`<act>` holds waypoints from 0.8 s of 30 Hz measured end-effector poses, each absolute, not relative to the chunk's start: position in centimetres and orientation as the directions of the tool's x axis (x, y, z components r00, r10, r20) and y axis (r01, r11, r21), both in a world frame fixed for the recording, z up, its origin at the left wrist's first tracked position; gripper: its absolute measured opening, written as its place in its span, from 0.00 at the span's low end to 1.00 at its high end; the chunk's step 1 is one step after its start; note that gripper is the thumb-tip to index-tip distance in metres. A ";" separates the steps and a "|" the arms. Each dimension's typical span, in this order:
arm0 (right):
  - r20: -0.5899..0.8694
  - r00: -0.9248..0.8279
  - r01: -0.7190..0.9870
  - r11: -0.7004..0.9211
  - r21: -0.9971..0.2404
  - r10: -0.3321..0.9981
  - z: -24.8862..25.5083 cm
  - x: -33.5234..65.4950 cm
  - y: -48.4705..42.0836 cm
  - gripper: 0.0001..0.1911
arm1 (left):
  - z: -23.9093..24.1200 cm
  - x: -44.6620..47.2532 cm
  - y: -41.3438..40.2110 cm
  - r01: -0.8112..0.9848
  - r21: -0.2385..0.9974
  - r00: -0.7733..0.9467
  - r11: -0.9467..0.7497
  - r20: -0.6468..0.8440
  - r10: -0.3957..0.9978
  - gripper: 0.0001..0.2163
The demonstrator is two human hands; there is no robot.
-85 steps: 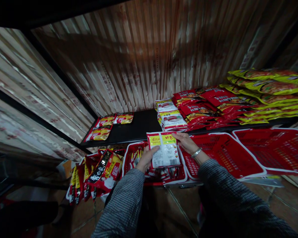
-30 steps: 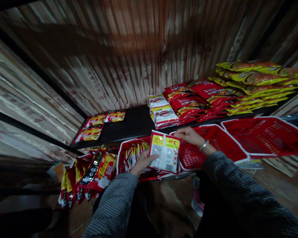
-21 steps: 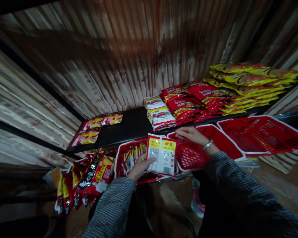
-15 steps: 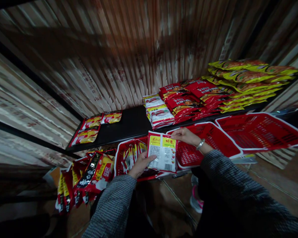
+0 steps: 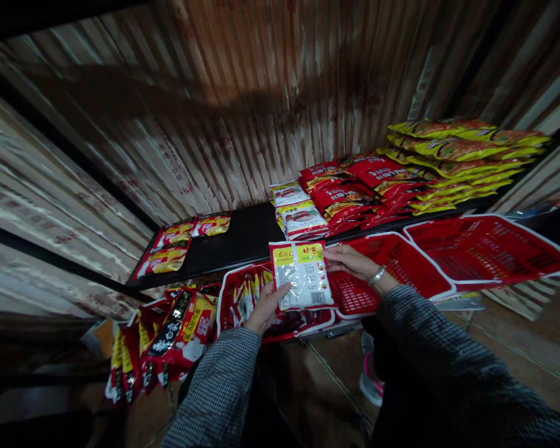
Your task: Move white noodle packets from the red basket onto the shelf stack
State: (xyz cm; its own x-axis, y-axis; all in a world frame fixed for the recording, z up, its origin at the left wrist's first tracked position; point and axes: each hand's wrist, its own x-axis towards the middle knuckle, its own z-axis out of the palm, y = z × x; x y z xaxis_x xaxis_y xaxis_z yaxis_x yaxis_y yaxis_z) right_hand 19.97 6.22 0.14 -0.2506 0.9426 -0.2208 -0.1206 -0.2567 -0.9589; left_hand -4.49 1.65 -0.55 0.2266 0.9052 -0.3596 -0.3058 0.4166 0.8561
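Between my hands is a white, red and yellow instant noodle packet (image 5: 304,274), its printed back with a barcode facing me. My left hand (image 5: 267,308) grips its lower left side, thumb on top and the other fingers hidden beneath. At the upper right edge, my right hand (image 5: 352,261) holds the packet with its fingers close together; a bracelet is on that wrist. Below the packet stands a red basket (image 5: 220,311) with a white rim and several upright packets inside. Just beyond, a stack of white noodle packets (image 5: 303,219) lies on the black shelf (image 5: 247,233).
Right of the white stack are red packets (image 5: 343,202) and yellow packets (image 5: 462,149). Two red baskets, a middle one (image 5: 404,258) and a right one (image 5: 485,249), stand along the shelf. Red and black packets (image 5: 182,326) fill a container at left. Several packets (image 5: 165,258) lie at the shelf's left end.
The packet has shifted slightly left and up, away from me, still in both hands. My right hand's fingers lie more along its side. The view has moved slightly.
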 end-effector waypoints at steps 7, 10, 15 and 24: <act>-0.139 -0.179 -0.162 -0.168 -0.972 0.974 -0.3 19.6 6.7 0.18 | -0.1 -3.7 1.9 -0.317 0.864 0.224 0.392 -0.334 0.916 0.27; -0.154 -0.176 -0.207 -0.189 -0.960 0.972 0.3 19.3 6.6 0.17 | 0.2 -3.5 2.1 -0.340 0.873 0.192 0.351 -0.300 0.934 0.27; -0.189 -0.342 -0.212 -0.271 -0.939 0.921 1.1 17.9 5.4 0.18 | 0.5 -3.4 2.9 -0.364 0.889 0.140 0.278 -0.243 0.960 0.27; 0.035 -0.125 -0.074 0.026 -0.997 0.992 2.2 17.1 5.4 0.20 | 2.6 -3.5 2.4 0.276 0.888 0.060 -0.368 0.366 0.929 0.30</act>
